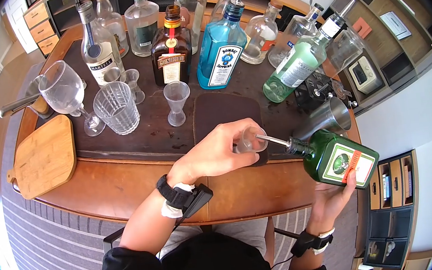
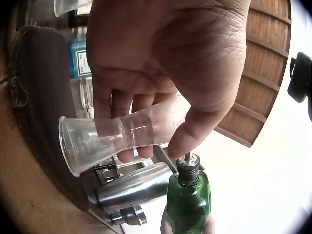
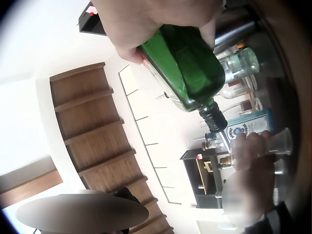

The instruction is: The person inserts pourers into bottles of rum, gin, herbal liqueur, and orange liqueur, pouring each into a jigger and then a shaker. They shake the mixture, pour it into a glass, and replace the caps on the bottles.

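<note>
My left hand (image 1: pixel 215 148) pinches a clear double-ended jigger (image 1: pixel 253 139) by its waist, thumb on one side and fingers on the other in the left wrist view. A green square bottle (image 1: pixel 342 159) with a white and orange label lies tilted in my right hand (image 1: pixel 332 196), its neck toward the left. The metal pour spout (image 1: pixel 274 140) on that bottle reaches the jigger's mouth. In the right wrist view the fingers wrap the bottle's body (image 3: pixel 187 68). Behind them stands a metal shaker tin (image 1: pixel 326 118), leaning on its side.
Several bottles, among them a blue one (image 1: pixel 221 49) and a brown one (image 1: pixel 171 49), line the table's far side. A second jigger (image 1: pixel 176 103), a cut-glass tumbler (image 1: pixel 117 109) and a wine glass (image 1: pixel 63 88) stand left of centre. A wooden board (image 1: pixel 43 157) lies at the left edge.
</note>
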{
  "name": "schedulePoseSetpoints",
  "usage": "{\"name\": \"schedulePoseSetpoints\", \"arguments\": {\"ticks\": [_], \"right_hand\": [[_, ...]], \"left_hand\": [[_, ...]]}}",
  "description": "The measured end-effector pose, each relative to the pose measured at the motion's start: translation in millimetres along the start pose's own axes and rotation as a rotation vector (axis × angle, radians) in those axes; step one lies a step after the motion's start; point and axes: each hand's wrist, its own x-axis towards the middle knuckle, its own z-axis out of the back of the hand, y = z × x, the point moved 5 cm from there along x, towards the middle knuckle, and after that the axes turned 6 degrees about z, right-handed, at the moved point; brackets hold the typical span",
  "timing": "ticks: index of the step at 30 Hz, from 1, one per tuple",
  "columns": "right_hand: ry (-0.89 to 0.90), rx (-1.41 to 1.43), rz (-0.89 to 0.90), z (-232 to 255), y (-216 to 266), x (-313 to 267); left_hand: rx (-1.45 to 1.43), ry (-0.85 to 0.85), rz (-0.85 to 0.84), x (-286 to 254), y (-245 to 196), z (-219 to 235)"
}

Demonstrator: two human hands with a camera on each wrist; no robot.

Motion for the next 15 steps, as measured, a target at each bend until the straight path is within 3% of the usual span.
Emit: {"name": "schedulePoseSetpoints", "arguments": {"ticks": [15], "right_hand": [[-0.045,0.289,-0.304,-19.3,-20.1,-25.4]], "left_hand": [[-0.049,-0.114,-0.083,0.9,-9.7,4.1]]}}
